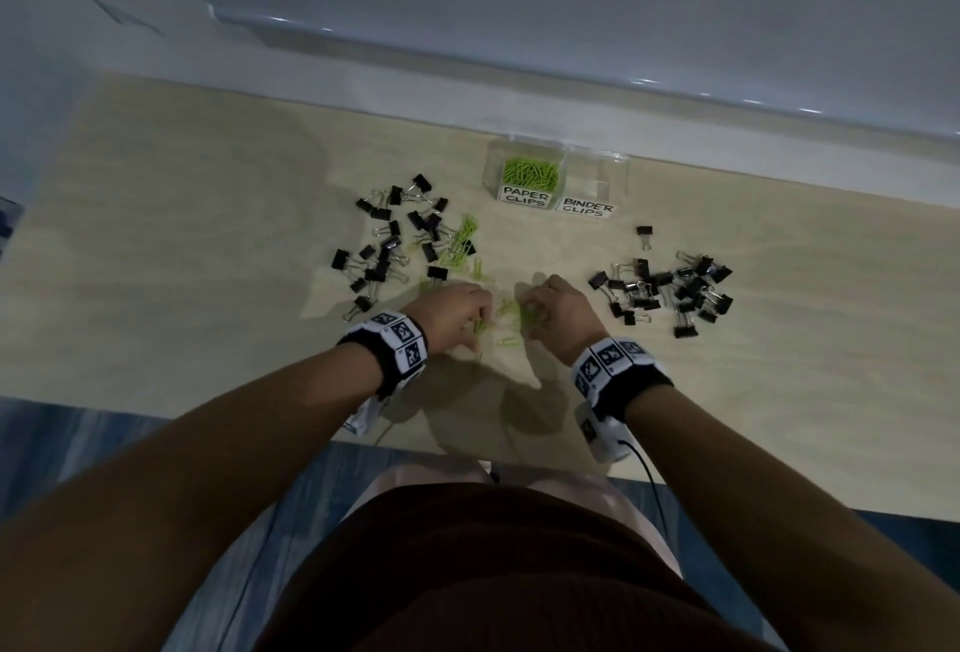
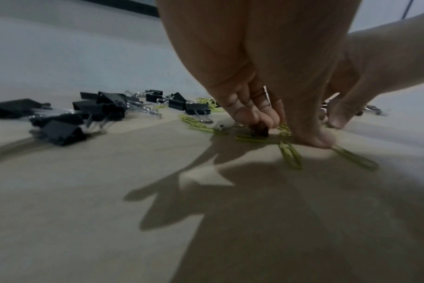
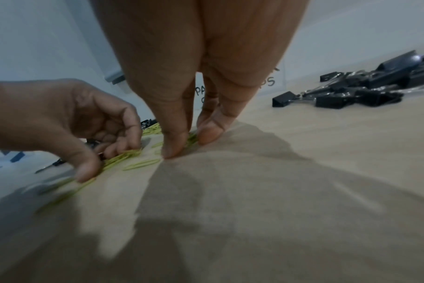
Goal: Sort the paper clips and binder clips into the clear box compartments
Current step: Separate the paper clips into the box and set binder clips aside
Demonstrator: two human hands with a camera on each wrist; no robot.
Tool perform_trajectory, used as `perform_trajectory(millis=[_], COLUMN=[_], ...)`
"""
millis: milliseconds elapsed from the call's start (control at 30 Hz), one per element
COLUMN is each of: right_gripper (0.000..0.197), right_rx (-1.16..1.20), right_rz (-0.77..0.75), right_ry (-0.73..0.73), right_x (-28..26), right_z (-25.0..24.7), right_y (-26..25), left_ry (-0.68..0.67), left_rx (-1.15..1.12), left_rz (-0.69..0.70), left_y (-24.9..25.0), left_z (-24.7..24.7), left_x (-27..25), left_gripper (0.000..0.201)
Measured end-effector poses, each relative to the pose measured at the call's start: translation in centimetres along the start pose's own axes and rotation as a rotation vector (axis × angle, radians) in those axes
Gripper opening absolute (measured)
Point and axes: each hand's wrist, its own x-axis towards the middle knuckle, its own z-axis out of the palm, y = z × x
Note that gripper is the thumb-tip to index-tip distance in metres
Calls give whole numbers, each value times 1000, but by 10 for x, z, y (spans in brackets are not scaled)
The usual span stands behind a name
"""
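Left hand (image 1: 457,311) curled, pinching green paper clips (image 1: 511,316) on the table (image 1: 208,236), right hand (image 1: 558,311) fingertips down on them beside it, binder clips (image 1: 670,290) heaped either side, box (image 1: 556,176) beyond

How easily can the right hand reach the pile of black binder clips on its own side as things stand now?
Probably easily. The right hand is at the green paper clips, and the binder clips lie just beside it on bare table, nothing between. It would likely first have to finish with the paper clips.
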Motion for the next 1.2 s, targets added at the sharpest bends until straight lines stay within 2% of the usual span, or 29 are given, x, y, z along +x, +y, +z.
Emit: perform_trajectory(millis=[67,133,233,300,367,467,567,700,833,1000,1067,1200], right_gripper=[32,28,56,65,61,40,27,21,30,34,34,25], right_rx=[20,-52,-98,-84,-109,-105,-123,-168,-244,-278,-241,-150], right_rz=[-16,-2,87,106,55,-29,-22,-43,-58,-65,-64,60], right_ry=[82,110,24,-5,-39,-34,-56,-69,-73,-37,-21,-1], right_x=[1,-7,-11,-10,-7,-2,1,3,3,4,5,13], right_z=[-1,-5,-6,-1,5,8,10,11,13,12,12,4], right_y=[1,3,3,-3,-11,-21,-19,-12,-9,-9,-8,2], left_ry=[96,161,113,85,128,242,245,198,149,147,137,100], left_rx=[-62,-55,84,125,79,-42,-102,-29,157,347,364,278], left_rz=[-44,-36,-33,-71,-112,-188,-228,-199,-132,-48,-36,-59], left_y=[-2,-1,2,6,11,16,18,21,26,28,27,18], left_z=[1,3,8,13,17,18,17,10,7,7,6,2], left_x=[0,-5,-8,-8,-5,1,7,12,15,17,18,24], left_gripper=[31,42,80,88,76,48,33,25,19,26,29,22])
